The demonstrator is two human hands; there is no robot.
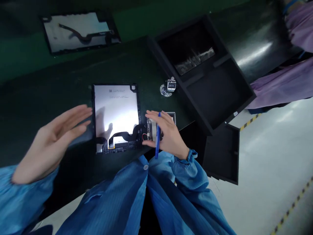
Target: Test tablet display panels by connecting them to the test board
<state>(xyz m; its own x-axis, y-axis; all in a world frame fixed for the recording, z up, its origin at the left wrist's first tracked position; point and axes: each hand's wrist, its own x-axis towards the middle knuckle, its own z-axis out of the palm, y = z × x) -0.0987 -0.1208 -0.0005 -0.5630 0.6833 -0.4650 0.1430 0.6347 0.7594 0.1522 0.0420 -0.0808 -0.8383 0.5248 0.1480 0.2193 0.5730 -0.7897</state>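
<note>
Panel (122, 114) bears illegible print (119, 97) beside square code (110, 91).

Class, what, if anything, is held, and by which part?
The left grip holds nothing. The right grip carries a blue pen, seemingly near its upper end; whether it also holds the circuit assembly is unclear.

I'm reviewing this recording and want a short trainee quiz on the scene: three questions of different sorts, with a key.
1. Which of the person's hands has the blue pen: A, left; B, right; C, neither?
2. True or false: the tally counter is outside the black tray.
3. How many pale panels with dark ribbon cables show?

Key:
1. B, the right hand.
2. True; it is beside the tray.
3. Two: one between the hands, and a far panel towards the upper left.
</note>
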